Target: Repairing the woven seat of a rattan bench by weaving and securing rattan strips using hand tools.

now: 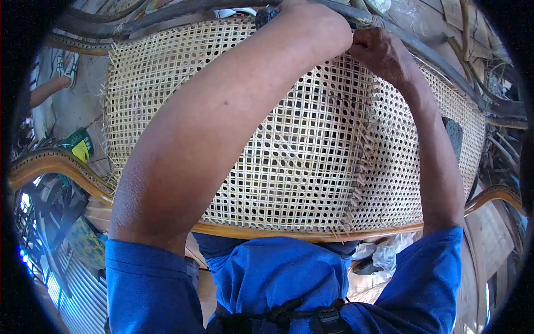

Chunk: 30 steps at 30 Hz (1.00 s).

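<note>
Woven cane webbing [295, 167] stretches across a curved wooden frame in front of me, with a raised seam of cane ends running down its right half. At the far edge of the webbing, my left hand [325, 28] is bent over, and its fingers are hidden. A black band [266, 18] shows beside that wrist. Close by on the right, my right hand [384, 53] has its fingers curled together at the far rail [406, 42]. What lies between those fingers is too hidden to make out.
Curved wooden arms [58, 161] with rows of small holes stick out on both sides. A dark green container [78, 143] with a yellow patch stands on the floor at left, below another person's foot [70, 69]. Clear plastic [392, 253] and wooden pieces lie around.
</note>
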### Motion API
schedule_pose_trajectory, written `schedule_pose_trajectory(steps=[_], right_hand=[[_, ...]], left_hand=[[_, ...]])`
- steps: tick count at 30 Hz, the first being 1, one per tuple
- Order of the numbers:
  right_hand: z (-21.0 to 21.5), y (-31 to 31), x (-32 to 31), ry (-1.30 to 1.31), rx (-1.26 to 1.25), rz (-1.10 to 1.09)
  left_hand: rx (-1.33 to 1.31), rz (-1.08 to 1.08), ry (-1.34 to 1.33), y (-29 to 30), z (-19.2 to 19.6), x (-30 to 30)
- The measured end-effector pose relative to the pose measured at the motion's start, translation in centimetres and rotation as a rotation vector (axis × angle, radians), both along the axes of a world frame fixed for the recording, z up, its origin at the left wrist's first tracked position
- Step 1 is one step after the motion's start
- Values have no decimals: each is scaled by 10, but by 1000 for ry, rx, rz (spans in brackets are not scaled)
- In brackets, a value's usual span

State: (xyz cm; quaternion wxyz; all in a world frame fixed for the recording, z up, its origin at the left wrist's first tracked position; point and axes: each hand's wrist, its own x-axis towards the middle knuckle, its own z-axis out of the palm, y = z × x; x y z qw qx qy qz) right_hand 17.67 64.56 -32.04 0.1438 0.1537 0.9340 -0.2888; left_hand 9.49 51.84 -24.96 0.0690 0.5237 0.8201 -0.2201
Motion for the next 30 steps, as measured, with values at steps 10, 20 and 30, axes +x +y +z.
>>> schedule_pose_trajectory(steps=[10,20,30], right_hand=[[-9,-5,6,50,230,91],[10,-14,-1,-152,16,-103],[-16,-26,-12,199,366,181]], left_hand=[[55,18,-580,-9,-31,-23],[-2,-4,-526,-10,-30,-21],[133,85,-521,-12,-29,-27]])
